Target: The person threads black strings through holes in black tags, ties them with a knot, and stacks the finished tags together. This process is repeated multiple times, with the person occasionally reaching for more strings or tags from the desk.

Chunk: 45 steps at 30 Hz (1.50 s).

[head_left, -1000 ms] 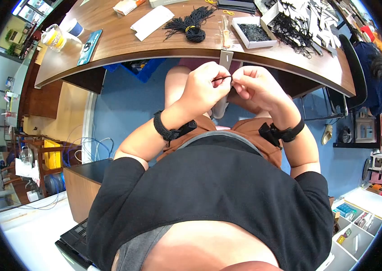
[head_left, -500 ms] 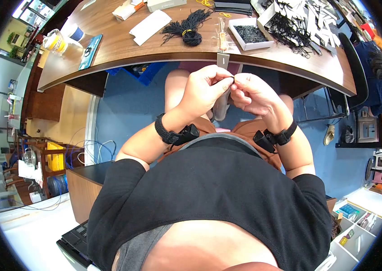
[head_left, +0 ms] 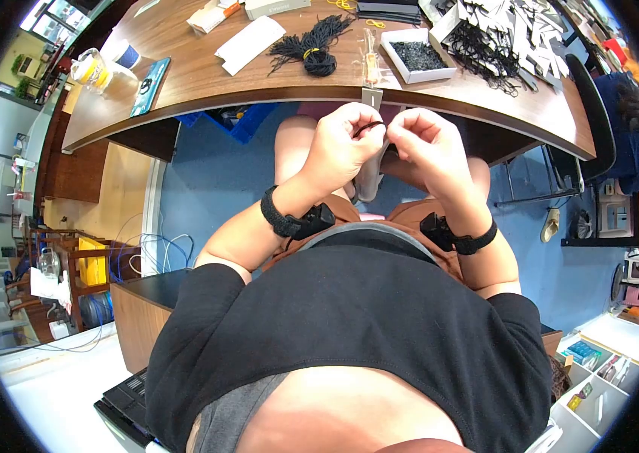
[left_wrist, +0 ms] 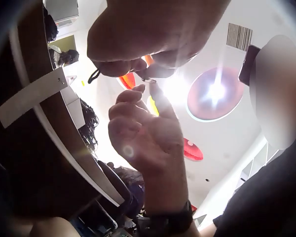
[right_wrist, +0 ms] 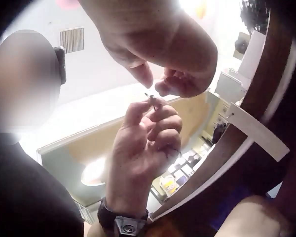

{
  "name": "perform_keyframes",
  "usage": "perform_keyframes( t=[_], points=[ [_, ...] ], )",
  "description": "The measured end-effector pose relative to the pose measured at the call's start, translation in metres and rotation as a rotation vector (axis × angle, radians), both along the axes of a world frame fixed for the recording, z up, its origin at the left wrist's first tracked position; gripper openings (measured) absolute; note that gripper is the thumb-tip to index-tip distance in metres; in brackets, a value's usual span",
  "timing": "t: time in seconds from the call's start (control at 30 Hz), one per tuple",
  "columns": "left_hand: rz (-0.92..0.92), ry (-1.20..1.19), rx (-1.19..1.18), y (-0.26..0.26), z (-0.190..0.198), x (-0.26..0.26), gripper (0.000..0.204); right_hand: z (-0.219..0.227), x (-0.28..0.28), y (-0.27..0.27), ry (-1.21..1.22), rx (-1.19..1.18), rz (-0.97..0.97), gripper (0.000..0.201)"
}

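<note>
My left hand (head_left: 343, 147) pinches a thin black cord (head_left: 368, 127) between thumb and forefinger, in front of the table edge. In the right wrist view, the cord's short end (right_wrist: 151, 97) sticks up from the left fingertips, and a loop (right_wrist: 175, 152) shows by the lower fingers. My right hand (head_left: 431, 145) is close beside it, fingers bent. Its thumb and forefinger are slightly parted near the cord end, with nothing visible between them in the right wrist view. A flat strip with a hole (left_wrist: 32, 98) juts from the table edge near both hands.
On the table (head_left: 183, 75) lie a black cord bundle (head_left: 319, 57), a white box of small dark pieces (head_left: 419, 57), and a heap of white tags with black cords (head_left: 504, 45). A bottle (head_left: 93, 69) and cup (head_left: 125, 54) stand at left. A blue crate (head_left: 240, 124) sits below.
The hands came together with fingertips touching at the cord, then parted slightly. The right fingers have let go, and more cord shows at the left hand.
</note>
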<state>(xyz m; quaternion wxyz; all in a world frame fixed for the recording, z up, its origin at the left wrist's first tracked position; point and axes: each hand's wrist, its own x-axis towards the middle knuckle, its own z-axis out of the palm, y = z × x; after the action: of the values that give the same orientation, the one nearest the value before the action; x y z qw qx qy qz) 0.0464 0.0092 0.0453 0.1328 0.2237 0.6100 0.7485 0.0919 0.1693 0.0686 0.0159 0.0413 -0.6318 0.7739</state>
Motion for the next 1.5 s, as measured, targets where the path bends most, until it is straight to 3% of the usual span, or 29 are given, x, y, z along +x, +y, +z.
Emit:
perform_keyframes(
  t=[0.2,0.3,0.4,0.53,0.63,0.73,0.93,1.03,1.13,1.23,1.33,1.43,1.5],
  points=[
    [-0.062,-0.017,0.036,-0.003,0.010,0.002,0.012,-0.009,-0.003,0.000,0.112,0.241,-0.056,0.007],
    [-0.323,-0.392,0.207,-0.006,0.003,-0.008,0.012,-0.015,-0.005,-0.003,0.231,0.397,-0.165,0.008],
    [-0.463,-0.675,0.391,-0.008,0.007,-0.012,0.010,-0.015,-0.007,-0.012,0.432,0.496,-0.313,0.010],
    [-0.481,-0.614,0.399,-0.010,0.012,-0.012,0.011,-0.003,-0.003,-0.016,0.629,0.596,-0.395,0.012],
    [-0.452,-0.590,0.414,-0.010,0.011,-0.012,0.011,-0.001,-0.003,-0.014,0.650,0.647,-0.395,0.015],
    [-0.342,-0.508,0.393,-0.011,0.011,-0.010,0.010,-0.006,-0.003,-0.012,0.553,0.506,-0.334,0.015],
    [-0.059,-0.187,0.146,-0.007,0.018,-0.001,0.011,0.006,-0.002,-0.014,0.588,0.674,-0.376,0.012],
    [0.027,0.103,0.012,-0.010,0.012,-0.006,0.012,0.012,0.000,-0.011,0.614,0.735,-0.413,0.010],
    [0.016,0.183,-0.134,-0.010,0.015,-0.005,0.013,0.014,0.003,-0.010,0.628,0.782,-0.404,0.008],
    [0.008,0.017,-0.082,-0.003,0.026,0.001,0.011,0.002,0.007,-0.005,0.199,0.392,-0.289,0.006],
    [-0.011,0.067,-0.130,-0.001,0.020,0.000,0.011,-0.002,0.001,0.013,0.011,-0.105,-0.032,0.004],
    [0.018,0.102,-0.032,0.003,0.021,0.002,0.010,-0.005,0.002,0.019,-0.118,-0.322,0.071,0.007],
    [-0.018,0.102,-0.121,0.000,0.024,0.001,0.011,-0.006,0.002,0.021,-0.175,-0.433,0.127,0.008]
  ],
)
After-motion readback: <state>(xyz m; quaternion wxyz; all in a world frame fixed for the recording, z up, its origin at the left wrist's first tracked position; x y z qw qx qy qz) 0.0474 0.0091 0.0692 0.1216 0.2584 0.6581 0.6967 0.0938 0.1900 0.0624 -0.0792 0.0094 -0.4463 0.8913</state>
